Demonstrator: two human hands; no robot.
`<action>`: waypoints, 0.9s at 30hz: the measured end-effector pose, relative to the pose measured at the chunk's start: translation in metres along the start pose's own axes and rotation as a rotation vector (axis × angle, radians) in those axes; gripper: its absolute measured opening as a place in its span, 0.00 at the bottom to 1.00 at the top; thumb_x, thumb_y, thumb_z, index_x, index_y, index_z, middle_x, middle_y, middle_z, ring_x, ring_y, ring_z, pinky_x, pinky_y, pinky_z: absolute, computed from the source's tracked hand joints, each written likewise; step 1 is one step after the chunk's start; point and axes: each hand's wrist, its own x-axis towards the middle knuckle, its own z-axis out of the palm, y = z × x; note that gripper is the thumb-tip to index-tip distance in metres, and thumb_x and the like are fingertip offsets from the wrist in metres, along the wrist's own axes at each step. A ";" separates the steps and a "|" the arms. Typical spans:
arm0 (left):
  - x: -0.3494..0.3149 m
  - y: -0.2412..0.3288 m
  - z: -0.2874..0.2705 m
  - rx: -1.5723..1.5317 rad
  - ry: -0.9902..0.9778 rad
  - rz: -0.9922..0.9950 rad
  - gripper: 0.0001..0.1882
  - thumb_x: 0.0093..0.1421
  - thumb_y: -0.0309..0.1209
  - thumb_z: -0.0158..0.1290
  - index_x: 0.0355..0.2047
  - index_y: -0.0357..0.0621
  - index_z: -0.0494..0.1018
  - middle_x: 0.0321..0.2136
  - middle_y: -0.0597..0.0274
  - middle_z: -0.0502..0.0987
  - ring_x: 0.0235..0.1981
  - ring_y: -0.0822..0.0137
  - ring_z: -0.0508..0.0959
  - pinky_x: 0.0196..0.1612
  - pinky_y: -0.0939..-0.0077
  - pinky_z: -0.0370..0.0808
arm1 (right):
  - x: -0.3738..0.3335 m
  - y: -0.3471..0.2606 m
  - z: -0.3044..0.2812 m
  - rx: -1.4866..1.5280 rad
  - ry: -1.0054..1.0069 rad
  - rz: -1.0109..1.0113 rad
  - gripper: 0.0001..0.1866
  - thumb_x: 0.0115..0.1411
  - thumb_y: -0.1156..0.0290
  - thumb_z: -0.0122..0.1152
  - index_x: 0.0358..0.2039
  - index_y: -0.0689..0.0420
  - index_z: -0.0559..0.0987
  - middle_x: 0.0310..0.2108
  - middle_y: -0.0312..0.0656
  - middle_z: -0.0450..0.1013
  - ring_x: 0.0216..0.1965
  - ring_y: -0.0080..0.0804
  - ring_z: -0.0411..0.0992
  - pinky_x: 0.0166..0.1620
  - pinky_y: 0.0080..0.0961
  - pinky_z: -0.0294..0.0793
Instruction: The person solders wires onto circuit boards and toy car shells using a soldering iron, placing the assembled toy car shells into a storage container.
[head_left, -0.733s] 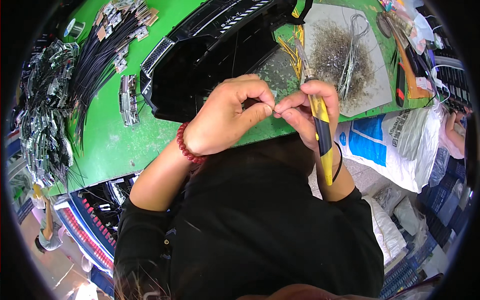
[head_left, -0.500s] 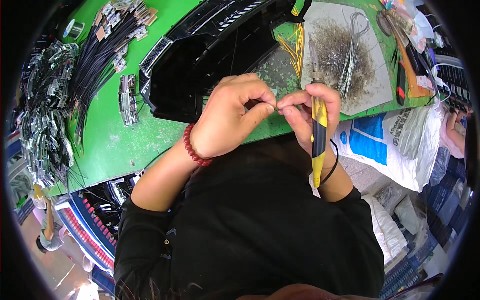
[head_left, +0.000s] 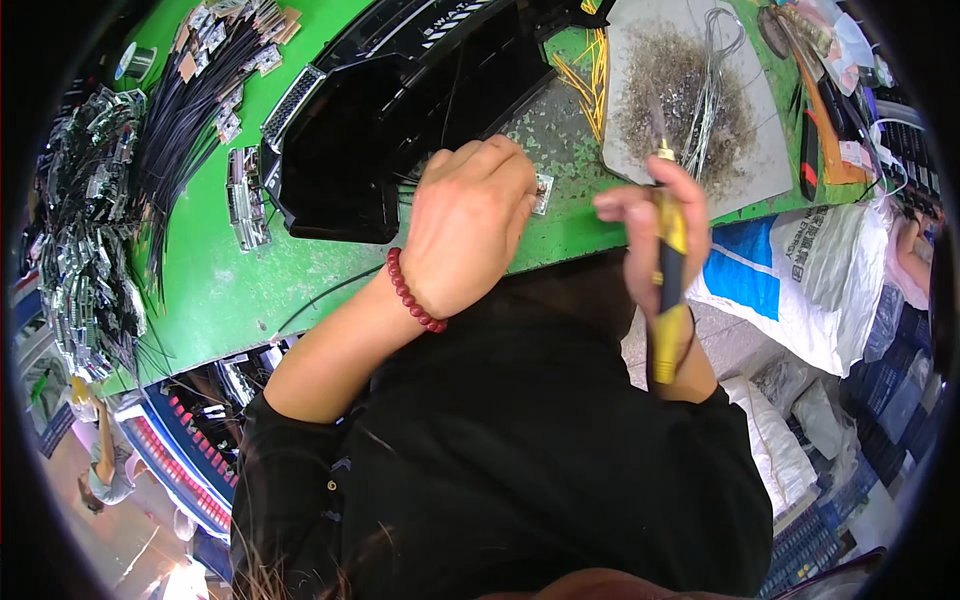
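My right hand [head_left: 690,215] is wrapped round a yellow-and-black soldering iron [head_left: 668,310], its metal tip pointing away from me over a grey, stained board. The index finger and thumb are somewhat blurred. My left hand [head_left: 472,212], with a red bead bracelet [head_left: 403,285] at the wrist, lies palm down at the table's near edge. Its fingers are curled under, so what they pinch, if anything, is hidden. Just beyond its fingertips a small circuit board [head_left: 543,193] shows. Behind the hand sits a large black plastic housing [head_left: 345,165] with a thin wire inside.
The grey board [head_left: 770,150] holds dark residue and a bundle of silvery wire [head_left: 712,90]. Yellow wires [head_left: 592,85] lie beside it. At left are black cables [head_left: 190,140], metallic parts [head_left: 90,220] and a solder spool [head_left: 136,62]. A white-and-blue sack [head_left: 800,280] hangs at right.
The two hands have parted. My left hand has turned palm down onto the table, while my right has drawn off to the right with the iron. The housing has shifted slightly left.
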 end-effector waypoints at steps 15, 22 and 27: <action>0.008 0.000 -0.001 -0.037 -0.176 0.060 0.07 0.46 0.17 0.57 0.25 0.38 0.71 0.30 0.56 0.75 0.32 0.55 0.75 0.35 0.68 0.72 | -0.022 0.002 -0.107 -0.004 0.379 -0.065 0.20 0.54 0.62 0.60 0.36 0.69 0.73 0.27 0.41 0.70 0.22 0.19 0.65 0.26 0.13 0.62; 0.012 -0.002 -0.004 -0.048 -0.246 0.036 0.09 0.45 0.18 0.57 0.25 0.39 0.69 0.27 0.56 0.73 0.31 0.53 0.74 0.33 0.65 0.72 | -0.023 0.009 -0.134 -0.123 0.401 -0.047 0.09 0.50 0.76 0.51 0.32 0.67 0.69 0.23 0.41 0.67 0.21 0.19 0.61 0.28 0.14 0.61; 0.013 0.000 -0.005 -0.033 -0.275 -0.009 0.07 0.47 0.17 0.57 0.26 0.37 0.70 0.29 0.55 0.76 0.32 0.54 0.76 0.35 0.68 0.73 | -0.022 0.014 -0.127 -0.115 0.380 -0.023 0.09 0.49 0.76 0.53 0.31 0.67 0.69 0.23 0.41 0.67 0.21 0.20 0.62 0.27 0.14 0.62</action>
